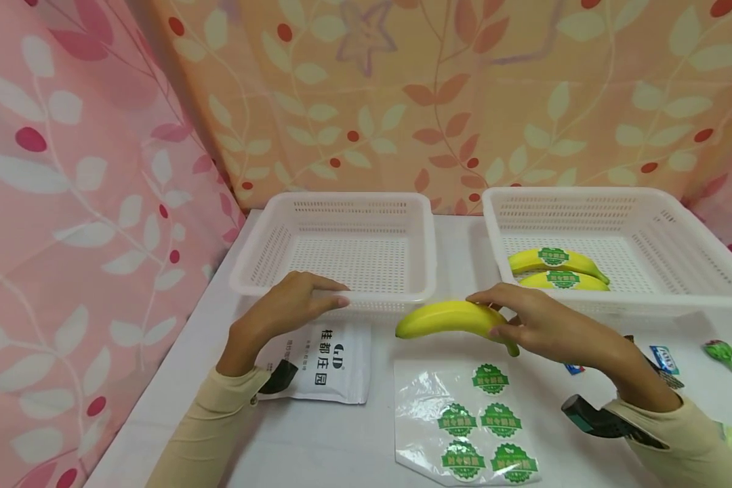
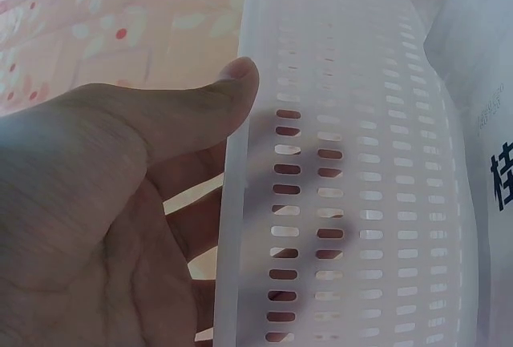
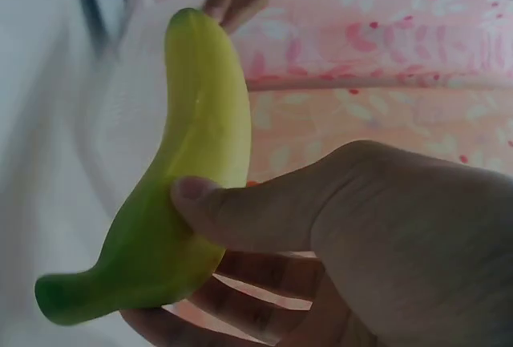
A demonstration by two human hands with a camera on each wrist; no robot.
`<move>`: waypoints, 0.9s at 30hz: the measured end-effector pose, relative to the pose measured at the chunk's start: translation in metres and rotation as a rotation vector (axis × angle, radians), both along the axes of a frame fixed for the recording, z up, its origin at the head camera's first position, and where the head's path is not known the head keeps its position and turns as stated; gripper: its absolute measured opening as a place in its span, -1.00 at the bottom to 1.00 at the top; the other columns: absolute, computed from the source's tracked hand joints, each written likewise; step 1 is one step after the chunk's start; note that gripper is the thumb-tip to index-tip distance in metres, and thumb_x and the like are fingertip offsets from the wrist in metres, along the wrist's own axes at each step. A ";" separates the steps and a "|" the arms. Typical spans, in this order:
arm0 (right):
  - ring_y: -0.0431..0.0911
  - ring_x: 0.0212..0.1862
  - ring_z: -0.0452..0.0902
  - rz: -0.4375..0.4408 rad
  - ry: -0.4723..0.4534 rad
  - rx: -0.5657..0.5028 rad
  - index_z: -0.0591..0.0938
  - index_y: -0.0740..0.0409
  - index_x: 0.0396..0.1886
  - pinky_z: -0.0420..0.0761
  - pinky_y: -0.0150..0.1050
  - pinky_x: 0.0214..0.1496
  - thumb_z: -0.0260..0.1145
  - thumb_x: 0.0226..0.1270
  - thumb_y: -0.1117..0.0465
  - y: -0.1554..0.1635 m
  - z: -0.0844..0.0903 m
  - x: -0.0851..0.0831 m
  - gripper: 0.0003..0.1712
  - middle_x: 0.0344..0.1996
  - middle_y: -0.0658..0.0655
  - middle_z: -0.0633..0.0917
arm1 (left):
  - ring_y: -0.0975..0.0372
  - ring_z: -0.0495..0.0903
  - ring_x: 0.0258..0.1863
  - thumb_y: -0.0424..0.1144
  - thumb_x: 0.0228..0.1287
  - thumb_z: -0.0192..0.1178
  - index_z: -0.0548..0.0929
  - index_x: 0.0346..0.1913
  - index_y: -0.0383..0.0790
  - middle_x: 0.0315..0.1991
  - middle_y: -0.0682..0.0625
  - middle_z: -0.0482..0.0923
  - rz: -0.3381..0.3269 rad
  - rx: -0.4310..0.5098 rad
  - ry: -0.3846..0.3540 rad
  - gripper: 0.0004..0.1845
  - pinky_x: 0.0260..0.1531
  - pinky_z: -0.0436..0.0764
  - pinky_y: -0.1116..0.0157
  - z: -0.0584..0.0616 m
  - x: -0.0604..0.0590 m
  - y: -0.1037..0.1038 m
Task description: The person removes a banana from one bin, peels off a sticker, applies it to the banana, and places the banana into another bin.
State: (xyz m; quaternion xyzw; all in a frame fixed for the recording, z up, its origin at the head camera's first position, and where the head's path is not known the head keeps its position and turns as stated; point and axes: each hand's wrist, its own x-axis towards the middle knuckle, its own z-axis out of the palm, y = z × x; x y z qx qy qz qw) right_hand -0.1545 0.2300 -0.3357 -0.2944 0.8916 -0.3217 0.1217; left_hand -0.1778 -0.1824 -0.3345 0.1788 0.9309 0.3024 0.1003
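My right hand (image 1: 543, 327) holds a yellow banana (image 1: 442, 318) by its greenish stem end, thumb on one side and fingers on the other. The banana lies sideways in front of the left white plastic basket (image 1: 393, 297); no sticker shows on the side in sight. At that basket's front wall, my left hand (image 1: 287, 305) grips the rim. In the left wrist view its thumb (image 2: 239, 82) is at the rim and the fingers show through the slots from behind the wall. Below the banana lies a sheet of green round stickers (image 1: 457, 420).
A second white basket (image 1: 659, 299) at the right holds two bananas (image 1: 552, 259) with green stickers. A white pouch (image 1: 335, 359) lies under the left forearm. Small wrapped packets (image 1: 665, 359) and a lollipop (image 1: 718, 350) lie at the right. Patterned cloth walls stand behind and left.
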 end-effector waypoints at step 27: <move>0.18 0.35 0.55 -0.070 -0.005 0.048 0.57 0.18 0.44 0.51 0.29 0.37 0.32 0.55 0.29 0.000 -0.058 -0.014 -0.49 0.32 0.21 0.65 | 0.23 0.61 0.07 -0.14 0.41 0.44 0.78 0.20 -0.05 0.06 0.07 0.70 -0.308 -0.002 0.304 -0.65 0.09 0.62 0.22 -0.021 0.044 0.096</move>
